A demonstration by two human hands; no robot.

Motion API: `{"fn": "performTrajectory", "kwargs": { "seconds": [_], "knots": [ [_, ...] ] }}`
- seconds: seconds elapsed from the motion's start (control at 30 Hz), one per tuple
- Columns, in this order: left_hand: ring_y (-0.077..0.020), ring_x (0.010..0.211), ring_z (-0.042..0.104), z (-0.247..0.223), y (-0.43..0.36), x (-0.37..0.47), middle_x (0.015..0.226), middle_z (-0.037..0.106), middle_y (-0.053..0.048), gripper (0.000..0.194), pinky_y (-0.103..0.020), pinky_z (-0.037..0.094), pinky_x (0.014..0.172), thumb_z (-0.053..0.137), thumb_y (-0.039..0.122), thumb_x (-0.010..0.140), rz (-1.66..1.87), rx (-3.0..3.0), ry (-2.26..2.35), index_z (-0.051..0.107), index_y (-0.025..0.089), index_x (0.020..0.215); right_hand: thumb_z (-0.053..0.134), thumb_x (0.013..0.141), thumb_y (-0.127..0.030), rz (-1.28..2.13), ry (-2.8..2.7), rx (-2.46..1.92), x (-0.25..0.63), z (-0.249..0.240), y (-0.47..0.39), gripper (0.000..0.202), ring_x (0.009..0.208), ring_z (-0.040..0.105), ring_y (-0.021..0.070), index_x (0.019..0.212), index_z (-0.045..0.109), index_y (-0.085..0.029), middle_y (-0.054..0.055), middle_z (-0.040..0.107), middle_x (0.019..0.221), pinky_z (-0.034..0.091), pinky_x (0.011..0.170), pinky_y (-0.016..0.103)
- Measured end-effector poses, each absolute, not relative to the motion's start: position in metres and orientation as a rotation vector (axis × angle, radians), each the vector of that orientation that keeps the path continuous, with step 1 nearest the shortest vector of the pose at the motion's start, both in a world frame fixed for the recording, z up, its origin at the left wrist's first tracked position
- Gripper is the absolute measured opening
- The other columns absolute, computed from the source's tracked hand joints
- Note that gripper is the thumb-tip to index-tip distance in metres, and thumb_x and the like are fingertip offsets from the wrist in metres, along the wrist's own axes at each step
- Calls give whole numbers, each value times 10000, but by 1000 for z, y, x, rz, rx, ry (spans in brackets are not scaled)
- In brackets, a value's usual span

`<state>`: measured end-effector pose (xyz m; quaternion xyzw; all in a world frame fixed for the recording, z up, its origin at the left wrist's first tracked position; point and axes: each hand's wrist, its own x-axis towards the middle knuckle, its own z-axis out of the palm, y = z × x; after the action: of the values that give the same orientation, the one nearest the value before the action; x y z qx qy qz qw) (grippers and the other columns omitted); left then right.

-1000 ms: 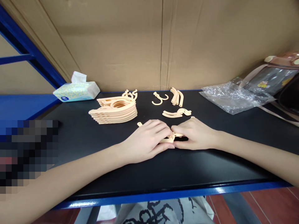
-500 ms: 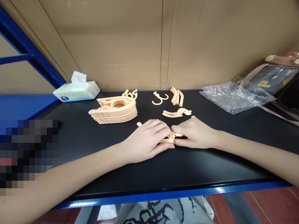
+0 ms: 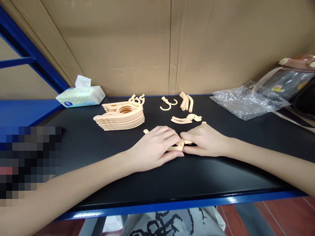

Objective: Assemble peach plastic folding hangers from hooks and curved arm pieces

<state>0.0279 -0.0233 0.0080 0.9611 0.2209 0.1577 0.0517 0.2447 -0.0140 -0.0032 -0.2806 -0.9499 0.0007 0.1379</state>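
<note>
Low over the black table, my left hand (image 3: 155,147) is closed around a cream plastic hanger arm (image 3: 175,148), whose far end pokes out behind the knuckles. My right hand (image 3: 210,141) grips a second cream hanger piece (image 3: 188,142), mostly covered by the fingers. The two pieces meet between my fingertips; whether they are locked together I cannot tell. Just beyond my right hand lie loose hanger arms (image 3: 183,120). Farther back are hanger hooks (image 3: 166,104) and a bundle of curved hanger arms (image 3: 186,102). A stack of folded hangers (image 3: 120,118) stands beyond my left hand.
A tissue pack (image 3: 81,95) sits at the back left. Clear plastic wrap (image 3: 248,100) lies at the back right, beside a transparent bag (image 3: 283,82) with a strap. Cardboard (image 3: 137,46) rises behind the table, and a blue edge (image 3: 157,207) runs along its front.
Almost nothing differs. Both hands keep the same hold in the same spot, and the far end of the left piece has shifted very slightly.
</note>
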Motion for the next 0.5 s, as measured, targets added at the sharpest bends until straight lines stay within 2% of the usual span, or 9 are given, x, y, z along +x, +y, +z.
{"fn": "performTrajectory", "kwargs": {
  "seconds": [0.5],
  "knots": [
    [-190, 933, 482, 9, -23, 29, 953, 568, -54, 227, -316, 368, 871, 449, 372, 937, 452, 2925, 666, 530, 162, 908, 405, 915, -372, 6, -2754, -842, 244, -3, -15, 297, 486, 394, 78, 695, 467, -181, -33, 523, 575, 166, 465, 233]
  ]
}}
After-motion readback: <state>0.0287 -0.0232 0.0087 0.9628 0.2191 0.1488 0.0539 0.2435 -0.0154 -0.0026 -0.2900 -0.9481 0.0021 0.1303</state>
